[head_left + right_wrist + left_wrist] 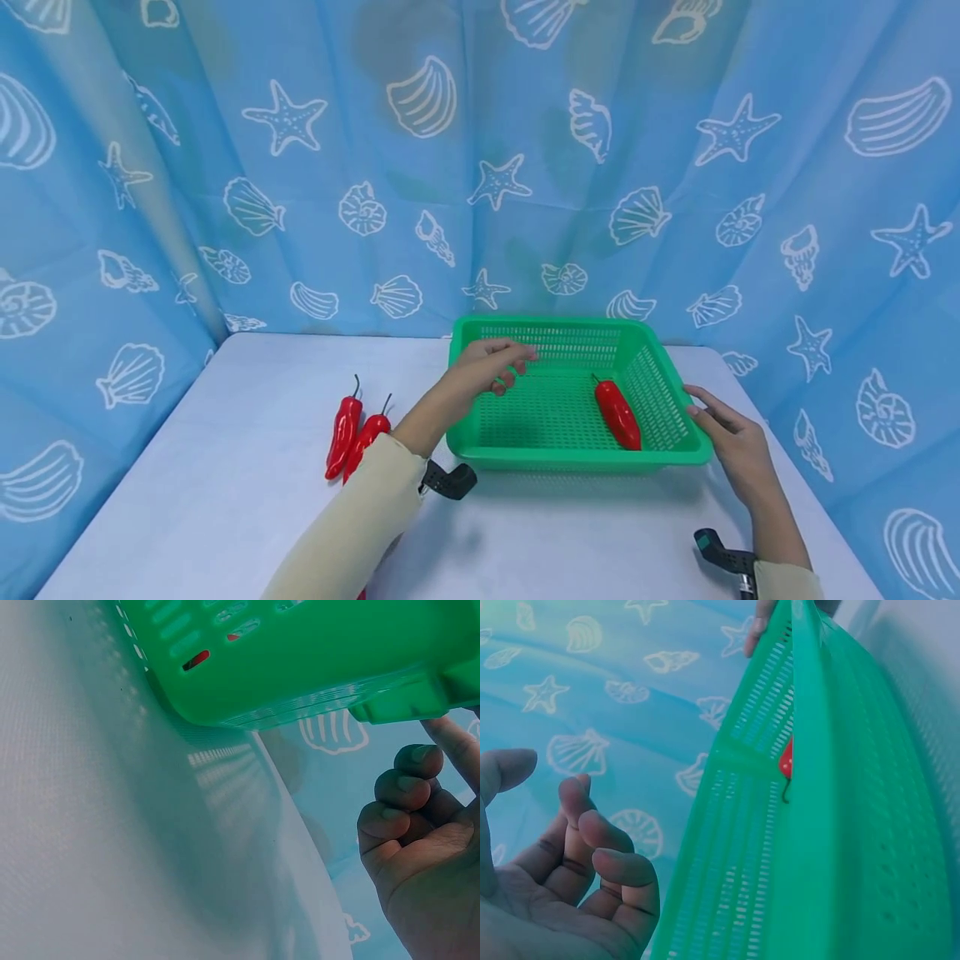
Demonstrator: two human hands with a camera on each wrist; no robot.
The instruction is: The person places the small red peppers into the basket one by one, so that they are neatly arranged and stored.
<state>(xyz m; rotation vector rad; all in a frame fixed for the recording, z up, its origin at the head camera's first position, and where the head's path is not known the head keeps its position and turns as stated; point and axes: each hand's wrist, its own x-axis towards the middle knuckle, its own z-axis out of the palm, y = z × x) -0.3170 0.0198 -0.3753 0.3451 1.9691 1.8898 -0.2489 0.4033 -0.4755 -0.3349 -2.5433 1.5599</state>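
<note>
A green plastic basket [570, 457] with slotted walls stands on the table. One red chili pepper [618, 415] lies inside it, toward the right. My left hand [483, 367] hovers over the basket's left part with nothing in it; its fingers [604, 829] bend loosely in the left wrist view. At the right rim, my right hand [738, 450] holds the basket's edge between thumb and index finger. The other fingers [405, 787] of that hand are curled beside the wall. Two more chili peppers, one [345, 435] and another [369, 433], lie left of the basket, the second partly behind my left sleeve.
A white-covered table [187, 500] carries everything. Behind it and along both sides hangs a blue curtain [337, 167] printed with shells and starfish. A small red tip [362, 594] shows under the left sleeve at the bottom edge. Each wrist wears a black camera mount [450, 481].
</note>
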